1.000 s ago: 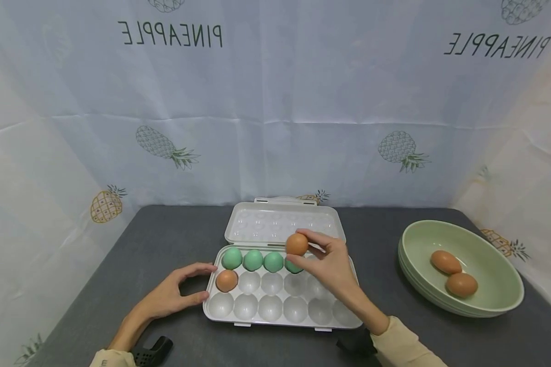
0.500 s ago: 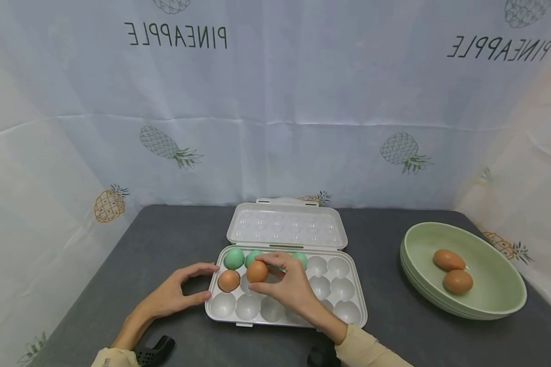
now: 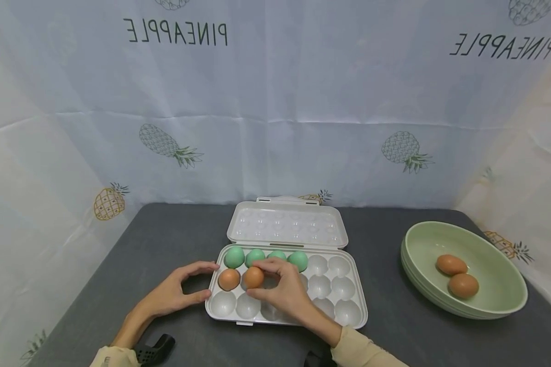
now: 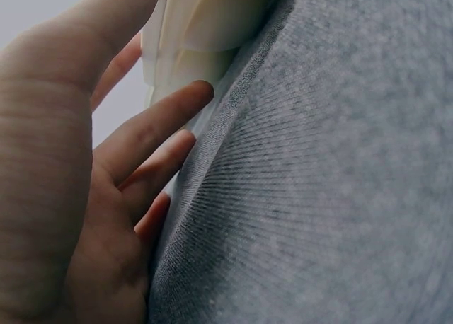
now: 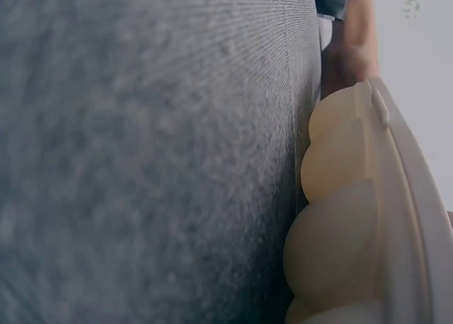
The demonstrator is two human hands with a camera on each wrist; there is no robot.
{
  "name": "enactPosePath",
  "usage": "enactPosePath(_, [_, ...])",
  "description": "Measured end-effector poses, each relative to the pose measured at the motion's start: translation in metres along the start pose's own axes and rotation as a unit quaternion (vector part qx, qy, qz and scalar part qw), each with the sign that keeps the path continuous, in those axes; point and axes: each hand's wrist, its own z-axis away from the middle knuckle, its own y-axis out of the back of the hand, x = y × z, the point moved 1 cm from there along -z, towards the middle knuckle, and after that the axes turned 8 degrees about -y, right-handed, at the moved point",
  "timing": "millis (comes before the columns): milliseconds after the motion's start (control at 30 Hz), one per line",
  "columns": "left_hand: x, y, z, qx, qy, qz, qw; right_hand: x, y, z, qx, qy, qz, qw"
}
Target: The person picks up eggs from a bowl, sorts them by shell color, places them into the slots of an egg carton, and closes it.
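Note:
In the head view a white egg tray (image 3: 347, 312) lies on the dark table with its lid (image 3: 284, 224) folded back. Several green eggs (image 3: 298, 261) fill part of its back row. One brown egg (image 3: 228, 279) sits in the leftmost cup of the middle row. My right hand (image 3: 284, 290) pinches a second brown egg (image 3: 253, 277) between thumb and fingers at the neighbouring cup; whether it touches the cup I cannot tell. My left hand (image 3: 174, 293) rests at the tray's left edge, thumb and forefinger spread. In the left wrist view its fingers (image 4: 159, 129) lie beside the tray wall.
On the right of the table stands a stack of pale green bowls (image 3: 422, 237), the top one holding two brown eggs (image 3: 463, 286). A pineapple-print cloth (image 3: 275, 163) hangs behind the table. A black strap (image 3: 155, 350) is at the left wrist.
My right hand has carried the brown egg left and forward from above the back row to the second cup of the middle row, lowering it. My left hand has stayed at the tray's edge.

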Motion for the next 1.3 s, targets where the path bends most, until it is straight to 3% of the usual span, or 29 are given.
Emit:
enactPosePath(167, [0.000, -0.001, 0.000, 0.001, 0.002, -0.005, 1.0000, 0.000, -0.002, 0.000, 0.014, 0.020, 0.053, 0.9983])
enactPosePath(533, [-0.001, -0.001, 0.000, 0.007, -0.007, -0.005, 0.9999, 0.000, -0.006, 0.000, -0.004, 0.047, 0.111, 0.9927])
enactPosePath(800, [0.001, 0.000, 0.000, 0.004, -0.003, 0.004, 1.0000, 0.000, -0.007, 0.001, -0.008, 0.045, 0.138, 0.9893])
enactPosePath(1000, [-0.001, -0.001, 0.001, 0.004, -0.005, 0.010, 0.9999, 0.002, -0.005, 0.001, 0.004, 0.036, 0.110, 0.9933])
enactPosePath(1300, [-0.001, 0.000, 0.001, 0.006, -0.012, 0.009, 0.9999, -0.004, 0.006, 0.003, 0.017, 0.032, 0.026, 0.9990])
